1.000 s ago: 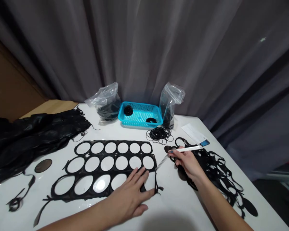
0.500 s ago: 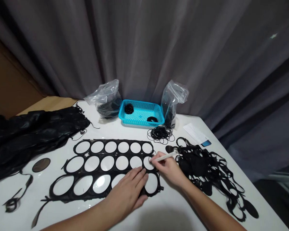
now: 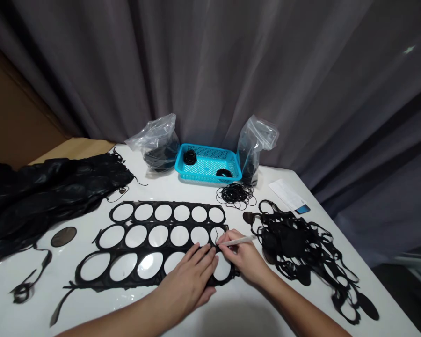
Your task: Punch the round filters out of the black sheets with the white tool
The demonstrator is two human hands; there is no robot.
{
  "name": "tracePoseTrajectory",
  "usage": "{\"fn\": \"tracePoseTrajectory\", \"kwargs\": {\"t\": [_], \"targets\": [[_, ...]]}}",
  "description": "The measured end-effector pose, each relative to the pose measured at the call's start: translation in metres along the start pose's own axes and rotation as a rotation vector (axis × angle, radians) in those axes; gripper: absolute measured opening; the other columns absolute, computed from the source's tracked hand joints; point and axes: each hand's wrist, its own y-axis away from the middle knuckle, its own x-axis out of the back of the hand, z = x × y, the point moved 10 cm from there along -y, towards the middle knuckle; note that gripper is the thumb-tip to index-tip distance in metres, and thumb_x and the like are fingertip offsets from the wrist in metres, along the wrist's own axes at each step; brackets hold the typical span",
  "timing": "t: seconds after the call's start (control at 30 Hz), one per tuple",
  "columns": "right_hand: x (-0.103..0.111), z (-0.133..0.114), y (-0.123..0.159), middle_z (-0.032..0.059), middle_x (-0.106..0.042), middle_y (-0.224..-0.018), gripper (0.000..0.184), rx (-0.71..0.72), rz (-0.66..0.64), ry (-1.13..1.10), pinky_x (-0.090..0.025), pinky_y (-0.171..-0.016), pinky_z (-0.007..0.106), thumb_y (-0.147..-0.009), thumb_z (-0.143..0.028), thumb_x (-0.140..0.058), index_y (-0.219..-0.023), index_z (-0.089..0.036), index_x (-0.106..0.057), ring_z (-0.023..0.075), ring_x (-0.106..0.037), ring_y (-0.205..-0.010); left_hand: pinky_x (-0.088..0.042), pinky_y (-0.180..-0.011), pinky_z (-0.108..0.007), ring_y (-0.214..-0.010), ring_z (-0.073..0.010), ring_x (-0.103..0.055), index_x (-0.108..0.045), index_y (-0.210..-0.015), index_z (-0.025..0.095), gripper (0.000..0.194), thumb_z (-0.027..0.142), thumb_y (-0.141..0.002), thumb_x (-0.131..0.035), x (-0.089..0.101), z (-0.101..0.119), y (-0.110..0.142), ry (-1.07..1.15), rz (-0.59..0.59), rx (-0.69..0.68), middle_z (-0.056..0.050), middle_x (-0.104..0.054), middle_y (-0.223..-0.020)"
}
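Observation:
A black rubbery sheet (image 3: 168, 247) with rows of round holes lies flat on the white table. My left hand (image 3: 192, 276) presses flat on its lower right part, fingers stretched out, hiding some holes. My right hand (image 3: 240, 257) pinches a slim white pen-like tool (image 3: 237, 240), tilted, with its tip hidden by the fingers. Those fingers are at the rightmost hole of the middle row, where a thin curved black strand (image 3: 216, 234) shows. What kind of tool it is, I cannot make out.
Behind are a blue basket (image 3: 207, 178) with black rings, two clear bags (image 3: 157, 140), and loose black rings (image 3: 235, 194). To the right lie tangled black scraps (image 3: 294, 243) and a paper (image 3: 285, 194). Black sheets (image 3: 56, 192) and a dark disc (image 3: 63, 237) are on the left.
The tool in my right hand has tilted flatter and its fingers have shifted slightly down. A thin strand now shows in the hole. My left hand stays on the sheet; the view shifted slightly.

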Motion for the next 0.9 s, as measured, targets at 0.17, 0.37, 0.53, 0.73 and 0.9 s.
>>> {"fn": "tracePoseTrajectory", "kwargs": {"t": [0.17, 0.37, 0.53, 0.73, 0.9], "targets": [[-0.016, -0.03, 0.018, 0.0102, -0.067, -0.107, 0.016, 0.312, -0.038, 0.3, -0.046, -0.084, 0.037, -0.095, -0.016, -0.047, -0.105, -0.022, -0.058, 0.025, -0.058, -0.099, -0.02, -0.12, -0.053, -0.137, -0.0316, -0.046, -0.041, -0.147, 0.015, 0.059, 0.037, -0.095, -0.058, -0.005, -0.001, 0.0, -0.014, -0.068, 0.008, -0.012, -0.054, -0.146], [0.023, -0.014, -0.016, 0.0121, -0.068, -0.098, 0.014, 0.32, 0.133, 0.674, -0.038, -0.081, 0.04, -0.091, -0.014, -0.048, -0.097, -0.018, -0.06, 0.0273, -0.056, -0.092, -0.008, -0.121, -0.058, -0.14, -0.0326, -0.043, -0.042, -0.146, 0.017, 0.058, 0.033, -0.094, -0.06, -0.006, 0.0, 0.001, 0.0, -0.091, 0.002, -0.011, -0.055, -0.145], [0.108, 0.028, -0.062, 0.0089, -0.063, -0.078, 0.015, -0.009, 0.45, 0.7, -0.035, -0.068, 0.033, -0.093, -0.021, -0.044, -0.083, -0.02, -0.056, 0.0251, -0.054, -0.075, -0.013, -0.12, -0.056, -0.141, -0.032, -0.041, -0.043, -0.146, 0.02, 0.059, 0.034, -0.092, -0.063, 0.003, 0.001, 0.003, 0.051, -0.105, 0.0, -0.011, -0.053, -0.147], [0.085, 0.025, -0.073, 0.0018, -0.06, -0.07, 0.02, -0.019, 0.284, 0.401, -0.036, -0.064, 0.028, -0.091, -0.029, -0.045, -0.073, -0.023, -0.05, 0.0194, -0.054, -0.067, -0.04, -0.107, -0.048, -0.124, -0.0298, -0.055, -0.05, -0.138, 0.023, 0.051, 0.038, -0.092, -0.066, 0.025, -0.015, -0.017, 0.129, -0.092, 0.066, -0.01, -0.06, -0.135], [0.067, 0.022, -0.063, -0.0016, -0.057, -0.065, 0.025, -0.06, 0.195, 0.234, -0.036, -0.061, 0.027, -0.091, -0.039, -0.049, -0.071, -0.023, -0.048, 0.0176, -0.054, -0.064, -0.042, -0.108, -0.046, -0.133, -0.0314, -0.049, -0.051, -0.135, 0.017, 0.044, 0.026, -0.093, -0.062, 0.025, -0.041, -0.042, 0.057, 0.011, 0.069, -0.015, -0.054, -0.142]]}}
